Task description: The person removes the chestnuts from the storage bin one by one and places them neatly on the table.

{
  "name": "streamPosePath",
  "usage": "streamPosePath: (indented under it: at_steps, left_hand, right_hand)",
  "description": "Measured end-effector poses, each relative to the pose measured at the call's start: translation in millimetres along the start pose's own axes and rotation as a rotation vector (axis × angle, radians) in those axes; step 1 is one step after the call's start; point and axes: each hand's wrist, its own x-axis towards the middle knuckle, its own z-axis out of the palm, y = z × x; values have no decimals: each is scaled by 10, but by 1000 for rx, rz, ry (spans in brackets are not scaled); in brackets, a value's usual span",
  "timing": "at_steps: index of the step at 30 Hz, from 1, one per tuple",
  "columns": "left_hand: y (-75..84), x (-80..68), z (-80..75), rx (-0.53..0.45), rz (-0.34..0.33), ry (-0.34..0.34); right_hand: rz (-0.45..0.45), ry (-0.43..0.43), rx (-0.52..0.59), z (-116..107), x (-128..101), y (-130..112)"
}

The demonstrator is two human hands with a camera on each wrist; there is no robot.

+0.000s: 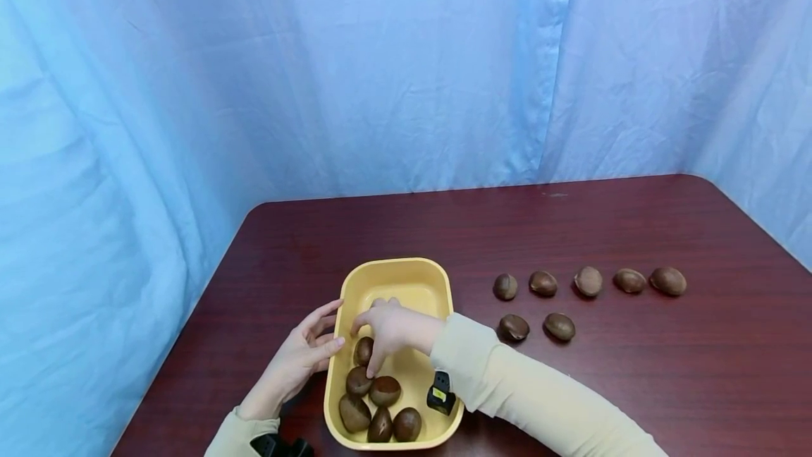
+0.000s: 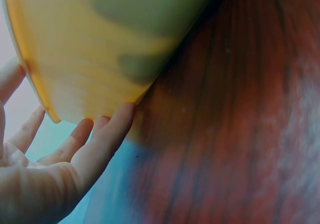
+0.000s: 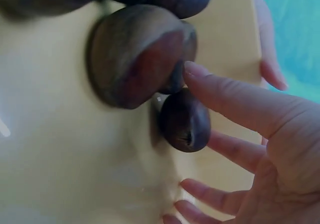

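Closest to me, my left hand [image 1: 298, 362] rests against the outer left wall of the yellow tub [image 1: 444, 288], its fingers straight and relaxed, the tips flat on the plastic; the left wrist view shows those fingers [image 2: 107, 134] touching the tub's side where it meets the dark red table [image 1: 634, 386]. My right hand [image 1: 393, 330] reaches from the right over the tub's rim and into it. Its fingers are loosely spread and grip nothing: in the right wrist view 1 fingertip [image 3: 197, 72] touches the top of a small chestnut [image 3: 184, 121], while the other fingers hang apart below it. That chestnut lies on the tub's floor, at the far end of a cluster, and touches a larger chestnut [image 3: 135, 54] beside it. From the head view I count 6 chestnuts in the tub, all gathered in its near half toward the left wall; the one under my fingertip [image 1: 364, 350] sits farthest from me. A small black and yellow clip [image 1: 439, 393] lies inside the tub by its right wall. Farther out on the table, right of the tub, lie 2 chestnuts [image 1: 536, 327] side by side, and behind them a row of 5 [image 1: 588, 281]. Beyond the table's far edge hangs a blue curtain [image 1: 380, 69].
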Motion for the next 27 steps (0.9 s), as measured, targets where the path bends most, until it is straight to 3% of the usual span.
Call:
streamPosePath:
  at_steps: [4,14,27]
  left_hand:
    - [5,-5,0,6,-4,2]
    - [-4,1,-4,-12,2,-9]
    - [-10,2,1,-13,9,-1]
  right_hand:
    - [-30,17,-3,39,26,9]
    - [-144,18,117,77,84,54]
    - [-86,38,114,87,80,68]
